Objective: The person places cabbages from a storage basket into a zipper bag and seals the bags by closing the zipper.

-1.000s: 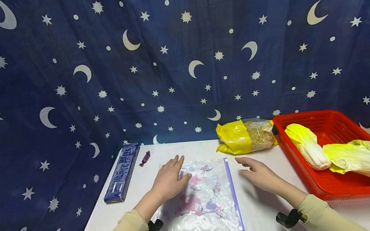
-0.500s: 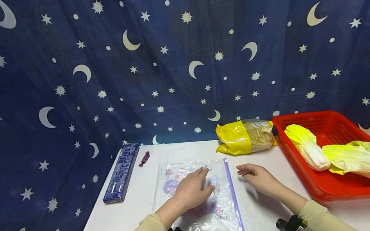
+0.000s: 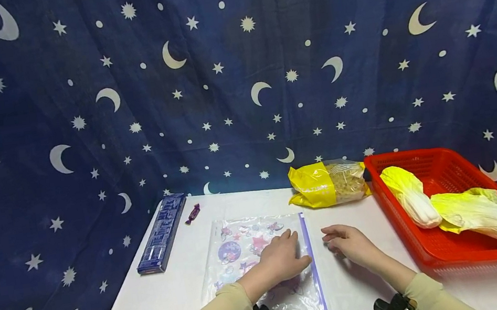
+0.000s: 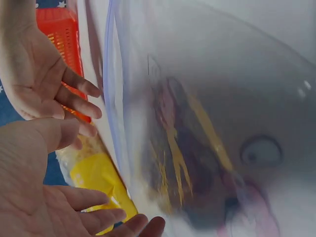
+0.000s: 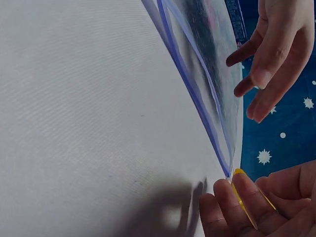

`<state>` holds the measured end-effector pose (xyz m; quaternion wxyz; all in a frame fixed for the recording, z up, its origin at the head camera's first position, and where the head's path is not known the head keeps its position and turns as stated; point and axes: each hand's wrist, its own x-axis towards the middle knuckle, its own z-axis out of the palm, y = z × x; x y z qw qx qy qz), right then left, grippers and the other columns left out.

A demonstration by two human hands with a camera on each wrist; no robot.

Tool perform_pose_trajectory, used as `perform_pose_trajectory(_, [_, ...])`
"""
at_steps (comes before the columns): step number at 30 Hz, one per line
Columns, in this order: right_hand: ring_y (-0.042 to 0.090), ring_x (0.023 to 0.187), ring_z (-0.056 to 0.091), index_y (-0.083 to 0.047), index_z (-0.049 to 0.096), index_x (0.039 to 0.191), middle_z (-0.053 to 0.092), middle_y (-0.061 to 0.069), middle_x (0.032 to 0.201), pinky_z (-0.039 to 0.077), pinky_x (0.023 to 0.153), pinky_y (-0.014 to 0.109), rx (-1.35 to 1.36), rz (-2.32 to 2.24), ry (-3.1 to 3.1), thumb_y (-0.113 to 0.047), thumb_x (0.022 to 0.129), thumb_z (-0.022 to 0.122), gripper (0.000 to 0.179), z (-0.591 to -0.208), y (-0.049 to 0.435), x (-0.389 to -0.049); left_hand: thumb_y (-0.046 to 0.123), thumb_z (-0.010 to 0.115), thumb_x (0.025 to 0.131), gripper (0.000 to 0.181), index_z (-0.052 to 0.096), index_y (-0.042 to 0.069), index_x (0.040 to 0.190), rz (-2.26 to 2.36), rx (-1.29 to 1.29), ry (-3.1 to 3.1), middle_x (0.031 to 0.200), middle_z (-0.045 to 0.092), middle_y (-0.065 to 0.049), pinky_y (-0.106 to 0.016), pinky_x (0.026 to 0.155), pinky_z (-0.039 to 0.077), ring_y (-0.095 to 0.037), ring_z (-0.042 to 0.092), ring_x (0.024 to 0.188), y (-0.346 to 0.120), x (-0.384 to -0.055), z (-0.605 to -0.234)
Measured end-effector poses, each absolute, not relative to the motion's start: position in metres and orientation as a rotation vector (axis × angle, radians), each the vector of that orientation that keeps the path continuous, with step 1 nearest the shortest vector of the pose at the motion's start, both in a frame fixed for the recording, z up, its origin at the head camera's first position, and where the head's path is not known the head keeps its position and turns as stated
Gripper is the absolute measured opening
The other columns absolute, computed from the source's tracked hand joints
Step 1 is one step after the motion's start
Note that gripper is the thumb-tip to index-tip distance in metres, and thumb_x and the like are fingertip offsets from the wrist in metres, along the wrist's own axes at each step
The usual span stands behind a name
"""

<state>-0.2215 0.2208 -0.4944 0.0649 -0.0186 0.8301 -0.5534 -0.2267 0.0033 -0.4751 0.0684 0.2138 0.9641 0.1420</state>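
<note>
A clear zip bag [image 3: 233,273] with pink and purple cartoon prints lies flat on the white table, its purple zip edge [image 3: 313,262] to the right. Over the right part of the bag hovers my left hand [image 3: 282,260], fingers loosely spread, thumb near the zip. In the right wrist view, that left hand [image 5: 279,59] looks raised above the plastic. My right hand [image 3: 349,244] is just right of the zip edge, fingers slightly bent and holding nothing. The left wrist view shows both palms, the left hand [image 4: 49,173] nearer and the right hand [image 4: 44,74] beyond it.
Behind the bag lies a yellow-and-clear food packet [image 3: 315,186]. A red basket [image 3: 426,252] with two Chinese cabbages [image 3: 491,216] stands at the right. On the left are a flat blue box [image 3: 162,234] and a purple wrapped candy [image 3: 193,214]. A starry curtain [image 3: 222,100] hangs behind.
My left hand has moved right across the bag, from its left part toward the zip edge. The right hand has shifted slightly nearer, with its fingers a bit more bent. The bag stays put.
</note>
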Motion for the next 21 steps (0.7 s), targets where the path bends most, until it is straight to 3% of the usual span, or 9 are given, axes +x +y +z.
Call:
perform_pose_trajectory(6, [0.027,0.092,0.067,0.011,0.059,0.132,0.07,0.02,0.113,0.059,0.074,0.04,-0.006,-1.661,2.504,0.002,0.094,0.055,0.039,-0.498,0.221,-0.218,0.059,0.064,0.092,0.085,0.047,0.0,0.152,0.346,0.583,2.909,0.157,0.043,-0.019,-0.049,0.106,0.049,-0.036,0.046,0.138,0.017,-0.224,-0.484])
perform_pose_trajectory(9, [0.027,0.092,0.067,0.011,0.06,0.131,0.07,0.018,0.112,0.06,0.076,0.041,0.004,-1.643,2.515,0.002,0.095,0.053,0.038,-0.498,0.222,-0.217,0.061,0.063,0.091,0.086,0.048,0.001,0.151,0.298,0.555,2.918,0.152,0.049,-0.017,-0.048,0.105,0.048,-0.034,0.049,0.135,0.023,-0.224,-0.487])
perform_pose_trajectory(15, [0.026,0.092,0.067,0.012,0.06,0.13,0.071,0.019,0.111,0.059,0.077,0.04,-0.003,-1.643,2.515,0.0,0.097,0.052,0.036,-0.499,0.223,-0.217,0.069,0.062,0.088,0.08,0.064,0.003,0.133,0.185,0.526,2.959,0.12,0.065,-0.011,-0.042,0.086,0.053,-0.025,0.057,0.11,0.029,-0.227,-0.491])
perform_pose_trajectory(21, [0.025,0.092,0.067,0.014,0.06,0.129,0.071,0.02,0.112,0.059,0.078,0.038,-0.003,-1.633,2.514,-0.002,0.099,0.053,0.034,-0.501,0.223,-0.22,0.069,0.065,0.085,0.07,0.072,0.005,0.112,0.135,0.539,3.014,0.099,0.058,-0.007,-0.039,0.071,0.052,-0.023,0.053,0.095,0.032,-0.232,-0.495])
